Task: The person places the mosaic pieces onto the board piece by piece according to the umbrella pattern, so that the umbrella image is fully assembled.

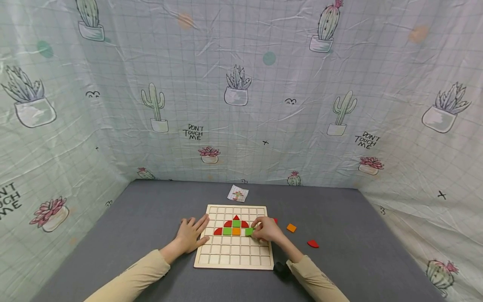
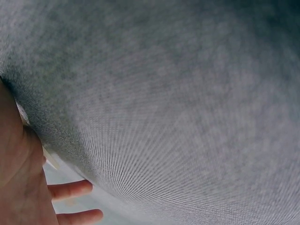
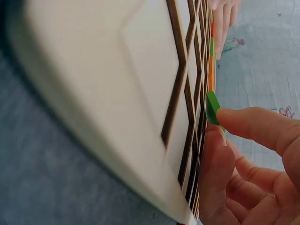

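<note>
A wooden grid board (image 1: 234, 261) lies flat on the grey table. My left hand (image 1: 188, 235) rests at its left edge with fingers spread; the left wrist view catches part of that palm and some straight fingers (image 2: 70, 189). With thumb and fingertips, my right hand (image 1: 267, 230) pinches a green square tile (image 1: 249, 232) over the board, right of an orange square tile (image 1: 236, 231). In the right wrist view the green tile (image 3: 213, 106) is tilted. Red quarter-round tiles (image 1: 218, 231), a red triangle tile (image 1: 236, 217) and other green squares (image 1: 227, 231) sit in the grid.
Behind the board lies a small pattern card (image 1: 238, 193). To the right are a loose orange square (image 1: 291, 227) and a red quarter-round piece (image 1: 312, 243), with another red piece (image 1: 276, 220) partly behind my right hand. A black object (image 1: 281, 269) is beside my right sleeve.
</note>
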A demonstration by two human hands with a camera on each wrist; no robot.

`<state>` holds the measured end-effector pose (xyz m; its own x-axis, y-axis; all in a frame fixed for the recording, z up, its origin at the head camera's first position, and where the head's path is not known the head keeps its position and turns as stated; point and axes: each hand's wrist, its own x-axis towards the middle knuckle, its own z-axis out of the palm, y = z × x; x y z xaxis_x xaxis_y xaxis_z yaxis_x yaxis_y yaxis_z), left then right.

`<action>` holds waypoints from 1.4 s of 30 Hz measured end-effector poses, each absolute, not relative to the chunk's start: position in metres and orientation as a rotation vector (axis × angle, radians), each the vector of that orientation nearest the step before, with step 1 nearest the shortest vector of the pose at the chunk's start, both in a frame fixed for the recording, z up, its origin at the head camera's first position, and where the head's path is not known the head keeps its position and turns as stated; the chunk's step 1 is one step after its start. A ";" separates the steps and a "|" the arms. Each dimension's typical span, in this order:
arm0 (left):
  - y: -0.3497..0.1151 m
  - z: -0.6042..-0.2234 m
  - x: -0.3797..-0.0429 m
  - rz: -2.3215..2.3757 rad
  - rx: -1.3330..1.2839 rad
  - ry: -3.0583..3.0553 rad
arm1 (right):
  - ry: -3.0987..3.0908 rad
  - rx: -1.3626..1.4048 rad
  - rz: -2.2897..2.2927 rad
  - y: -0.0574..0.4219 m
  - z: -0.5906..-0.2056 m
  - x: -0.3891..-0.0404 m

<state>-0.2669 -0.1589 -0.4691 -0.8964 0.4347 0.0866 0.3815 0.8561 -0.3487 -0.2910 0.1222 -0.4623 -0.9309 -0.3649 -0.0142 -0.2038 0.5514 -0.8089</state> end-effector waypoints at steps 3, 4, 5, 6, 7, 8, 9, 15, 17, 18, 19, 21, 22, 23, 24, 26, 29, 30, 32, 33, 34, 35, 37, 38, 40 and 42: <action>-0.159 -0.469 -0.267 0.490 -0.636 -2.876 | 2.634 -0.481 -1.314 0.118 -0.462 -0.292; -0.159 -0.469 -0.267 0.486 -0.638 -2.878 | 2.641 -0.481 -1.312 0.117 -0.461 -0.292; -0.159 -0.469 -0.267 0.481 -0.640 -2.879 | 2.652 -0.482 -1.303 0.117 -0.461 -0.293; -0.158 -0.468 -0.267 0.478 -0.643 -2.879 | 2.657 -0.483 -1.298 0.116 -0.461 -0.293; -0.158 -0.468 -0.267 0.472 -0.645 -2.879 | 2.664 -0.484 -1.293 0.115 -0.461 -0.294; -0.158 -0.468 -0.267 0.466 -0.647 -2.879 | 2.670 -0.487 -1.284 0.115 -0.462 -0.294; -0.158 -0.468 -0.267 0.461 -0.648 -2.881 | 2.670 -0.486 -1.280 0.115 -0.462 -0.294; -0.159 -0.467 -0.267 0.465 -0.650 -2.880 | 2.653 -0.476 -1.264 0.113 -0.463 -0.295; -0.159 -0.468 -0.267 0.472 -0.649 -2.877 | 2.649 -0.478 -1.257 0.113 -0.463 -0.295; -0.159 -0.468 -0.267 0.475 -0.648 -2.875 | 2.646 -0.477 -1.254 0.112 -0.464 -0.295; -0.159 -0.468 -0.267 0.478 -0.645 -2.875 | 2.642 -0.478 -1.254 0.112 -0.464 -0.295; -0.159 -0.468 -0.267 0.481 -0.643 -2.876 | 2.637 -0.478 -1.256 0.113 -0.465 -0.296; -0.159 -0.468 -0.266 0.482 -0.641 -2.878 | 2.632 -0.477 -1.260 0.113 -0.465 -0.296; -0.158 -0.468 -0.266 0.484 -0.640 -2.879 | 2.630 -0.480 -1.263 0.113 -0.465 -0.296; -0.158 -0.468 -0.266 0.484 -0.640 -2.877 | 2.631 -0.487 -1.261 0.113 -0.464 -0.296; -0.158 -0.468 -0.267 0.479 -0.646 -2.869 | 2.639 -0.501 -1.253 0.113 -0.464 -0.296; -0.159 -0.468 -0.267 0.501 -0.656 -2.841 | 2.652 -0.519 -1.238 0.113 -0.463 -0.296; -0.159 -0.468 -0.267 0.500 -0.660 -2.833 | 2.657 -0.523 -1.233 0.113 -0.463 -0.296; -0.159 -0.467 -0.266 0.506 -0.660 -2.830 | 2.660 -0.521 -1.232 0.113 -0.463 -0.296; -0.159 -0.466 -0.266 0.514 -0.656 -2.835 | 2.660 -0.522 -1.232 0.113 -0.463 -0.296; -0.158 -0.466 -0.266 0.497 -0.654 -2.844 | 2.661 -0.521 -1.232 0.113 -0.463 -0.296; -0.158 -0.466 -0.266 0.504 -0.649 -2.852 | 2.661 -0.521 -1.233 0.113 -0.462 -0.296; -0.158 -0.466 -0.266 0.517 -0.641 -2.861 | 2.660 -0.527 -1.236 0.113 -0.462 -0.295; -0.158 -0.466 -0.266 0.521 -0.640 -2.860 | 2.659 -0.529 -1.238 0.113 -0.462 -0.295; -0.158 -0.468 -0.267 0.522 -0.647 -2.846 | 2.656 -0.537 -1.248 0.113 -0.461 -0.295; -0.160 -0.473 -0.269 0.549 -0.657 -2.812 | 2.642 -0.550 -1.268 0.114 -0.461 -0.294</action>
